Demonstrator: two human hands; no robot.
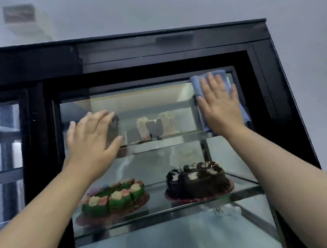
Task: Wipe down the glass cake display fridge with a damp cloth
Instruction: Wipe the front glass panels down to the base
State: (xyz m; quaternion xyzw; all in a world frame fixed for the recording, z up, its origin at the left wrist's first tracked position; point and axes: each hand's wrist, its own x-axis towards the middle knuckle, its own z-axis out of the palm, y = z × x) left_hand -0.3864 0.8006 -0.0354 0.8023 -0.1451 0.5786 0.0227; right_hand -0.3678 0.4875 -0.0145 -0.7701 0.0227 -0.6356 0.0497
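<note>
Cloth [197, 85], blue, lies flat against the fridge's [118, 49] glass front at its top right corner, pressed there by the right hand [221, 106] with fingers straight and slightly spread. Left hand [92, 138] rests flat on the glass near its left edge, fingers straight, holding nothing. Behind the glass sit cake slices [155, 124], a green cake [113, 198] and a chocolate cake [198, 180].

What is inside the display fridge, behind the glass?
Lower shelf: a green cake and a chocolate cake. Upper shelf: pale cake slices. The left hand and the right hand pressing the blue cloth hide the upper shelf's ends.
</note>
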